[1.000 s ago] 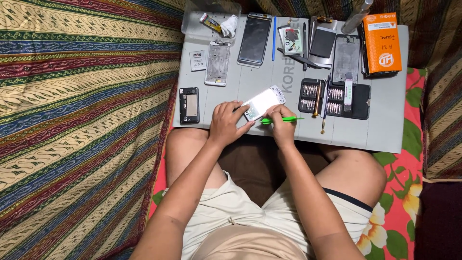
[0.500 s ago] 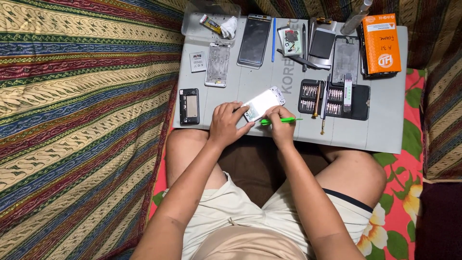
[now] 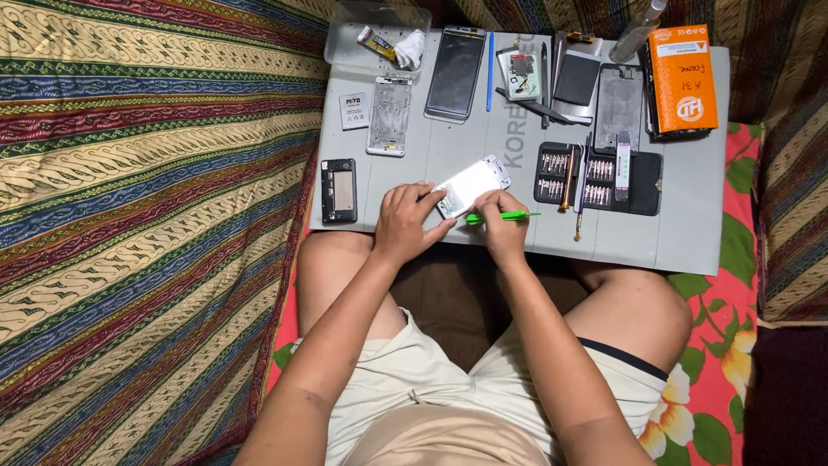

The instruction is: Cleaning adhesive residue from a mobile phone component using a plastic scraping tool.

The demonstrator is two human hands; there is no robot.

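Your left hand [image 3: 405, 223] gripped the lower corner of the white phone [image 3: 470, 185], fingers curled over its edge and thumb along the side, pinning it flat on the grey mat [image 3: 690, 224]. Your right hand [image 3: 503, 226] was closed around a green pry tool [image 3: 504, 216], thumb and forefinger pressed at the phone's bottom edge, the tool lying level and pointing right. The phone sat tilted near the mat's front edge, just above your knees.

From the head view, you looked to be at the prying stage, working the seam at the lower edge. A next move there would call for a steady hold and light, even leverage, since the glossy face looked smooth and thin.

Beside it lay a small black module [image 3: 338, 190], well left of your hand. A black bit case [image 3: 599, 177] sat open to the right, rows of metal bits glinting. Further back were a silvery frame [image 3: 390, 115], a dark glass panel [image 3: 454, 73], a blue stylus-like rod [image 3: 490, 59] and an orange box [image 3: 683, 78]. Underneath spread a woven striped cloth [image 3: 147, 216], coarse and many-coloured.
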